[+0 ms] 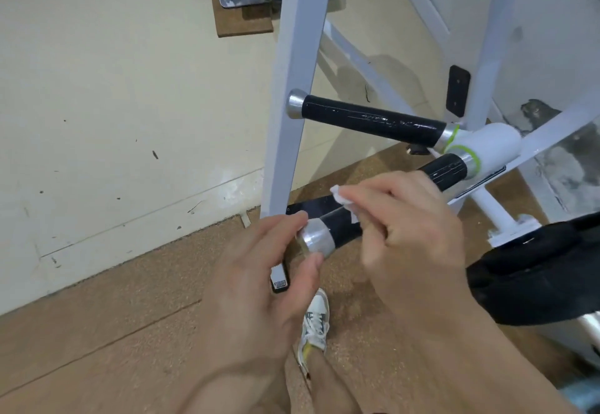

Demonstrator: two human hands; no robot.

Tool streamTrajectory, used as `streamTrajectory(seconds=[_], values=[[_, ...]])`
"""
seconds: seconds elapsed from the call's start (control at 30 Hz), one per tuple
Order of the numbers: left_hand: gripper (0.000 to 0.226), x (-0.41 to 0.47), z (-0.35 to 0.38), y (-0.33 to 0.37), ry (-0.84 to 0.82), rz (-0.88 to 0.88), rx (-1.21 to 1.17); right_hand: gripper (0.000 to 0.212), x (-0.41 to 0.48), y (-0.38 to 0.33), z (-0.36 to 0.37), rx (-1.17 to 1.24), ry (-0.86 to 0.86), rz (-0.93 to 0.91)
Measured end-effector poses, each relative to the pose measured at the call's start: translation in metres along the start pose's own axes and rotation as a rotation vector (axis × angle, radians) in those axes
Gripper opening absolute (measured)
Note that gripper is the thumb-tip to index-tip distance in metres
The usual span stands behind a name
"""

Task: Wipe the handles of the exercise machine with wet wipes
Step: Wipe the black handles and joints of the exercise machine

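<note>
Left hand (259, 277) pinches the silver end cap (316, 240) of the lower handle (344, 227) between thumb and fingers. Right hand (409, 219), fingers curled, grips the white wipe (342, 197) against that handle's black grip. The upper handle (373, 119) sits above, untouched.

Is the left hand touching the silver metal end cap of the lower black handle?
Touching. The head view shows the left hand pinching the silver metal end cap between thumb and forefinger.
</note>
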State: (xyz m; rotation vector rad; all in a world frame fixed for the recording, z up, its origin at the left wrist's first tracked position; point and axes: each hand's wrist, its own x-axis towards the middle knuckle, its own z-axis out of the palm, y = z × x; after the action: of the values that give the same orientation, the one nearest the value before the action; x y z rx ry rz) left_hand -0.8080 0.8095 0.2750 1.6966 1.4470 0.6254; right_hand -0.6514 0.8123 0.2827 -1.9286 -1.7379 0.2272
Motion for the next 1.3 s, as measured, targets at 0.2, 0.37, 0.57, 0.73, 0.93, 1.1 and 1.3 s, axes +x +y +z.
streamTrajectory(seconds=[0.2,0.37,0.57,0.73,0.93,1.1,1.3], values=[[0.042,0.002,-0.001,0.006,0.006,-0.044,-0.002,0.029,-0.006,-0.017,-0.002,0.003,-0.12,-0.079],[0.039,0.001,-0.003,0.008,0.007,-0.077,-0.017,0.019,0.017,-0.013,-0.013,-0.018,-0.193,-0.082],[0.042,0.0,-0.003,0.011,-0.002,-0.075,-0.041,0.029,0.041,-0.024,-0.006,-0.153,-0.544,-0.001],[0.031,0.004,-0.004,0.008,0.005,-0.057,0.044,0.018,-0.026,-0.024,-0.013,0.05,-0.178,-0.035],[0.031,0.003,-0.002,0.007,0.008,-0.035,-0.052,0.016,-0.014,-0.017,0.009,0.068,0.032,0.018],[0.031,0.005,-0.003,0.013,0.002,0.031,0.003,0.016,-0.047,-0.027,0.012,0.15,0.089,0.195],[0.029,0.011,-0.002,0.016,-0.026,0.079,0.026,0.007,-0.025,-0.029,0.011,0.352,0.192,0.367]])
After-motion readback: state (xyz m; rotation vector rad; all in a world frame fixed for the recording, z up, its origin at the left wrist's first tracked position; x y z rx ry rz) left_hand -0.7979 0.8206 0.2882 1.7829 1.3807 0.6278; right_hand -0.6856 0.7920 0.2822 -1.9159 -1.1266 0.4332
